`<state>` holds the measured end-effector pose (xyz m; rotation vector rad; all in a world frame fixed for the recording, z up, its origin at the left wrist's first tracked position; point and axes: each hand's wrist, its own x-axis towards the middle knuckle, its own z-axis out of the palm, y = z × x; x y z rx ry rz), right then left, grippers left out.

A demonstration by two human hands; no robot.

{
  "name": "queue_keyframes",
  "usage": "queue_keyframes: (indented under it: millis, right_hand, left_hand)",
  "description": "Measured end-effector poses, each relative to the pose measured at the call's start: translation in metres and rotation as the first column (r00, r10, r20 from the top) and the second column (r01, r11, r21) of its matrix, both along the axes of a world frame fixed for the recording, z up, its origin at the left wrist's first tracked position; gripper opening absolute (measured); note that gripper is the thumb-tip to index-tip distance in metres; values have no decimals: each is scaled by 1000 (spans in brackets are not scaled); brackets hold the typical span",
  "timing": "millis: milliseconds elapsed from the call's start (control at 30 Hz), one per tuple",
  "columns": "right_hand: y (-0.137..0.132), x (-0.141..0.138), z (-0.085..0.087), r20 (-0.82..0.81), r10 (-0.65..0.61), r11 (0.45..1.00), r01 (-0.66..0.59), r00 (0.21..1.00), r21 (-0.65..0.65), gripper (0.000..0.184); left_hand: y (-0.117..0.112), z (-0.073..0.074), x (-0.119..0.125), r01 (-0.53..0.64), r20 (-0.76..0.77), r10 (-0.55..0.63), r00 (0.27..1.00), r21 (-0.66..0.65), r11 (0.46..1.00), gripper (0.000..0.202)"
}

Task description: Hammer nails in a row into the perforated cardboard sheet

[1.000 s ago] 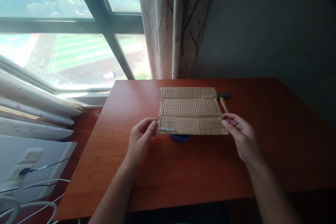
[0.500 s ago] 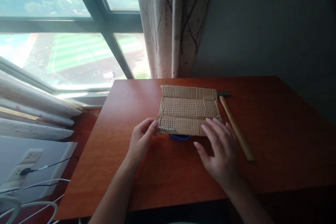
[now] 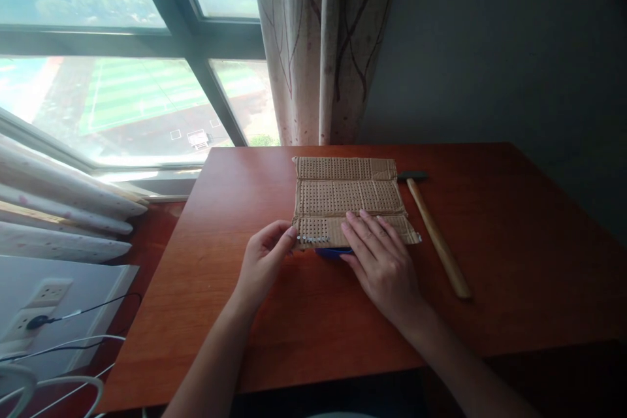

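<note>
A creased sheet of cardboard [image 3: 349, 197] with rows of punched holes lies over the table, its near edge resting above a blue container [image 3: 334, 253] that is mostly hidden. Small silvery pieces [image 3: 313, 239], perhaps nail heads, line the lower left row of holes. My left hand [image 3: 267, 258] pinches the near left corner of the cardboard between thumb and fingers. Across the near right strip, my right hand [image 3: 379, 255] lies flat with fingers stretched out. Just to the right is a hammer [image 3: 438, 238] with a wooden handle and dark head.
The brown wooden table [image 3: 220, 333] stands beside a window [image 3: 147, 104] with patterned curtains [image 3: 308, 46]. At the lower left, a wall socket [image 3: 36, 321] holds a black plug, and several cables [image 3: 73, 349] hang there.
My right hand has moved left and down onto the cardboard from hovering at its right corner. The cardboard has shifted slightly; my left hand keeps its hold.
</note>
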<state>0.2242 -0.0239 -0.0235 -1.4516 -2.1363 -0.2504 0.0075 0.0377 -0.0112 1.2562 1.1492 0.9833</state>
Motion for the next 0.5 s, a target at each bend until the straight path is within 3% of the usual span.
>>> queue_keyframes:
  millis: [333, 500]
  right_hand:
    - [-4, 3, -3, -58, 10, 996, -5, 998, 89, 57]
    - [-4, 5, -4, -80, 10, 996, -2, 997, 94, 51]
  left_hand:
    - [-1, -2, -1, 49, 7, -49, 999, 7, 999, 32]
    - [0, -3, 0, 82, -9, -82, 997, 26, 996, 33]
